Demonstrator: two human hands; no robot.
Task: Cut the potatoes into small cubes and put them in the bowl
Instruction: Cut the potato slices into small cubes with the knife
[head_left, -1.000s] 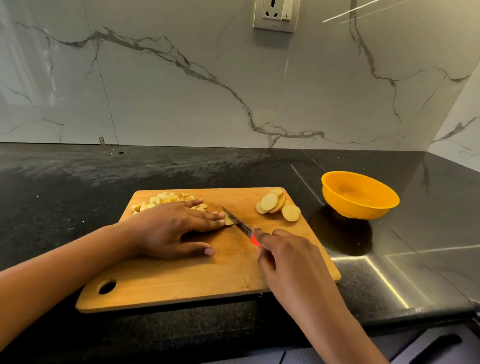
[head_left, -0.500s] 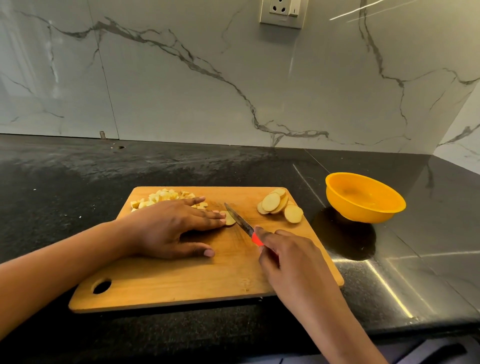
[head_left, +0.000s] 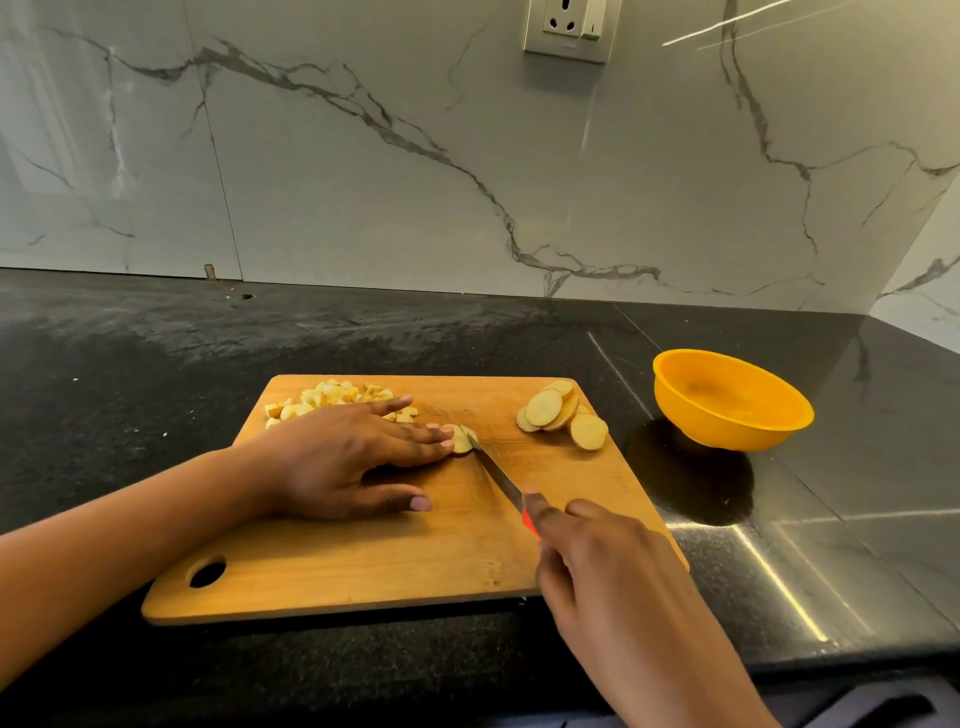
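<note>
Hazard: left hand (head_left: 353, 452) flat, pinning a potato slice (head_left: 462, 438) in the cutting board's (head_left: 363, 561) far half, right hand (head_left: 613, 566) gripping the knife (head_left: 496, 470), tip at the slice, so a skid likely nicks the fingertips (head_left: 439, 435).

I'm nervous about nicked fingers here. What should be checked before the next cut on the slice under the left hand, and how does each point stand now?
1. Slice held steady: the left hand presses the potato slice with straight fingers. Ok.
2. Clearance: the fingertips lie right beside the tip of the knife, not tucked back. Not ok.
3. Firm grip: the right hand is curled round the knife's red handle. Ok.
4. Cutting board flat on the counter. Ok.
5. Cubes and waiting slices out of the blade's path. Ok.
6. Bowl upright beside the board. Ok.
</note>
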